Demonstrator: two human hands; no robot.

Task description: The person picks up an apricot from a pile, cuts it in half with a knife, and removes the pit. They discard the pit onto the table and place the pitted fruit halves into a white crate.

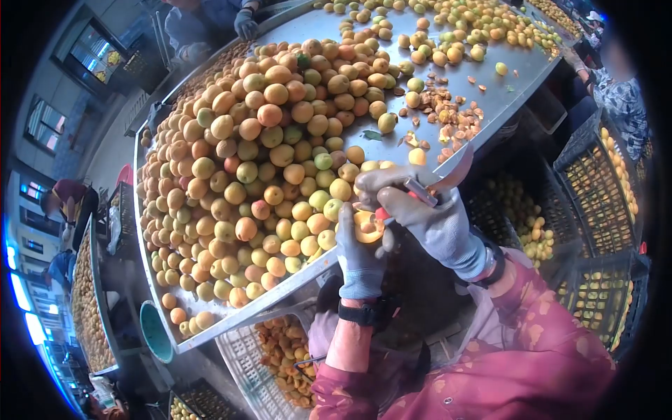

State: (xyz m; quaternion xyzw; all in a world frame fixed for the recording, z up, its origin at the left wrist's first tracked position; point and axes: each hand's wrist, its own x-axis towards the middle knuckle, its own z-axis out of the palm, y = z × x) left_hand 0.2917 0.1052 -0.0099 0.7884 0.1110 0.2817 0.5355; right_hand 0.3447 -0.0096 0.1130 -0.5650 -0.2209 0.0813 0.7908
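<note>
My left hand (360,255), in a grey-white glove, is closed around a cut apricot (369,227) with its hollow orange inside showing. Close against it, my gloved right hand (437,220) grips a small knife (421,191) with a metal part and a broad blade-like end pointing up to the right. A red piece shows by the right fingertips, at the apricot's edge. Both hands are over the near edge of a metal table (385,150), beside a big pile of whole apricots (245,161). Pits and scraps (455,112) lie on the metal beyond my right hand.
Below the table edge, a white basket (241,364) contains orange apricot pieces. Black crates (595,189) with apricots stand at the right. A green basin (155,330) is by the left table corner. Co-workers are at the far side (203,24) and right (619,105).
</note>
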